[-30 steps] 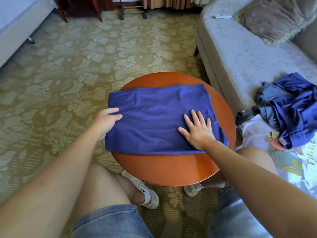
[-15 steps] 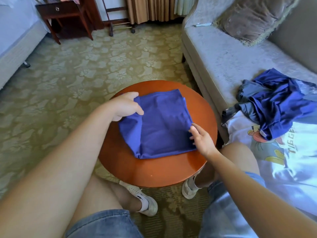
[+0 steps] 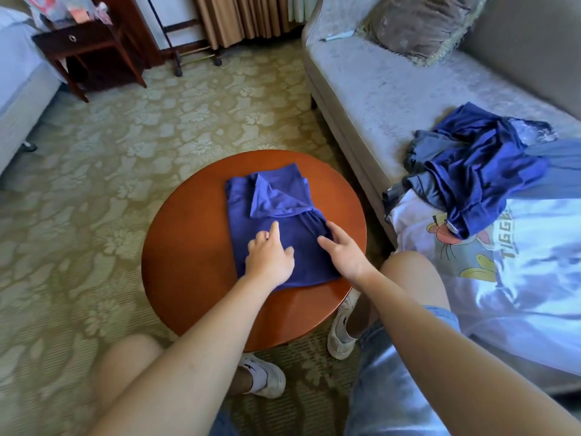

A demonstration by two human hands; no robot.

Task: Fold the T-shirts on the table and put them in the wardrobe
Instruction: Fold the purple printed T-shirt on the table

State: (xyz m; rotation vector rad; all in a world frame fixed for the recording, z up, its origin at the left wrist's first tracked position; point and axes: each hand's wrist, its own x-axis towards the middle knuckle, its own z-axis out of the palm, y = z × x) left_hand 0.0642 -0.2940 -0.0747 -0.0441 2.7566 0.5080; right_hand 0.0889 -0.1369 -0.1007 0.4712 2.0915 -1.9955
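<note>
Now that the blue T-shirt (image 3: 273, 196), wide a second ago, lies folded narrow on the round table (image 3: 195, 278), left hand (image 3: 270, 259) and right hand (image 3: 342, 256) rest on it straight-fingered, so folding seems nearly done bar one rucked flap

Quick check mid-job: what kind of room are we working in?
Probably a hotel room or bedroom: a bed at the left edge, a dark wooden nightstand beside it, a grey sofa on the right, and floral carpet underfoot.

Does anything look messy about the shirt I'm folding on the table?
Yes. At the far end of the blue T-shirt, a flap lies turned back at an angle, so the fold isn't flat.
</note>
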